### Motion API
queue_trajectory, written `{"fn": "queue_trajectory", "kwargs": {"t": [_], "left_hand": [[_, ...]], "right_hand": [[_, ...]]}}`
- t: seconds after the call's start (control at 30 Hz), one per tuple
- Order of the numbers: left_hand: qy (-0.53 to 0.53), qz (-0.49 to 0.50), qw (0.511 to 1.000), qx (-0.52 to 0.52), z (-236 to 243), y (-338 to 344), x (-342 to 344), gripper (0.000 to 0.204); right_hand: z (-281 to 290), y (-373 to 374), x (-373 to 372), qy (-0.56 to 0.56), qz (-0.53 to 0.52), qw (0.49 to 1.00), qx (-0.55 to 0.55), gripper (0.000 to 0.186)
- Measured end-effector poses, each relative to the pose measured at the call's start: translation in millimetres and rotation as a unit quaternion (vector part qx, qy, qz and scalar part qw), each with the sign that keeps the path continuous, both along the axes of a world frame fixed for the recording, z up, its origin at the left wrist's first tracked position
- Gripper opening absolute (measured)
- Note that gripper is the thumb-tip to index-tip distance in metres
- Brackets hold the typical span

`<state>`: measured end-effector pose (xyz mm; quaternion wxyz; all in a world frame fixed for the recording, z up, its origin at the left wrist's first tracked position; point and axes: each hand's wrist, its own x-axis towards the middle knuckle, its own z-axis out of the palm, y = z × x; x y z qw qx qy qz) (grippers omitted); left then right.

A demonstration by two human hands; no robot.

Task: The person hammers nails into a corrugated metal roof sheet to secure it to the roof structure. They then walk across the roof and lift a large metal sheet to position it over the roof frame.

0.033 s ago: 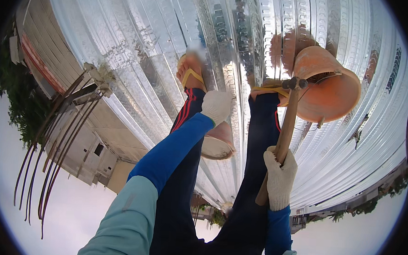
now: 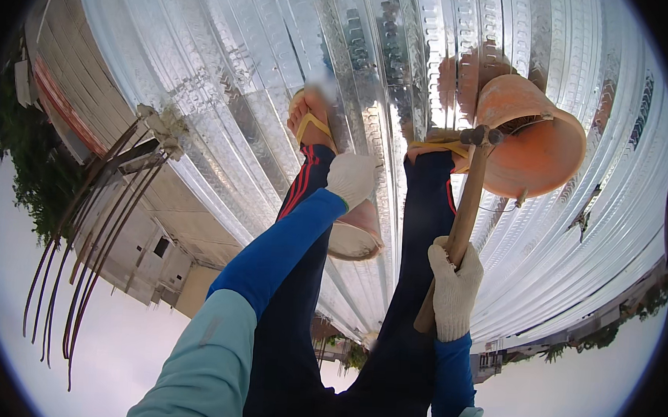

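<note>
My right hand (image 2: 454,290), in a white knit glove, is wrapped round the wooden handle of a hammer (image 2: 468,208). The dark hammer head points away from me, in front of an orange bucket (image 2: 536,162) with a wire handle that leans with its mouth toward me. Between my lower legs, my left hand (image 2: 352,181), gloved too, looks closed; its fingertips are turned away, so anything in them is hidden. Just beyond its wrist shows a second reddish, round-rimmed container (image 2: 356,244), partly covered by my left leg. Shiny ribbed metal sheeting (image 2: 243,75) lies under my sandaled feet.
Bent rusty rebar (image 2: 98,249) sticks out of a broken concrete stub (image 2: 164,128) at the left, beside the sheeting's edge. Beyond it are a pale building (image 2: 147,251) and trees (image 2: 26,170). A small dark scrap (image 2: 587,210) lies on the sheeting at the right.
Almost nothing differs. Both hands, the hammer and the orange bucket sit very slightly farther left in the picture; both grips look the same.
</note>
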<state>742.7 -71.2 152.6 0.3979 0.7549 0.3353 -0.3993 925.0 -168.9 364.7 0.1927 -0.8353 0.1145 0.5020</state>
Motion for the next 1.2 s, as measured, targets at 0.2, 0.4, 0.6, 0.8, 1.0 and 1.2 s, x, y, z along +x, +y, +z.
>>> {"fn": "queue_trajectory", "kwargs": {"t": [0.2,0.4,0.6,0.8,1.0,1.2], "left_hand": [[-0.081,0.137,0.987,-0.022,39.3,-2.5,13.9,0.024],[-0.123,0.328,0.916,-0.196,46.6,-12.1,94.5,0.03],[-0.028,0.579,0.751,-0.316,43.1,-46.5,165.0,0.025],[-0.011,0.625,0.696,-0.353,81.6,-49.0,164.2,0.022],[-0.031,0.625,0.712,-0.319,136.0,-37.7,201.2,0.018],[-0.098,0.531,0.816,-0.207,183.0,-16.3,237.9,0.014]], "right_hand": [[25.3,-3.8,0.4,-0.092,-0.183,0.974,0.091,0.005],[-23.6,-19.7,62.3,-0.054,-0.199,0.975,0.087,0.008],[-106.9,-100.1,97.6,-0.083,0.012,0.995,0.056,0.017],[-96.7,-99.8,89.8,0.01,-0.023,0.992,0.121,0.023],[-49.1,-87.1,98.8,0.033,0.018,0.988,0.148,0.042],[1.1,-97.5,165.5,-0.061,0.035,0.985,0.16,0.042]]}}
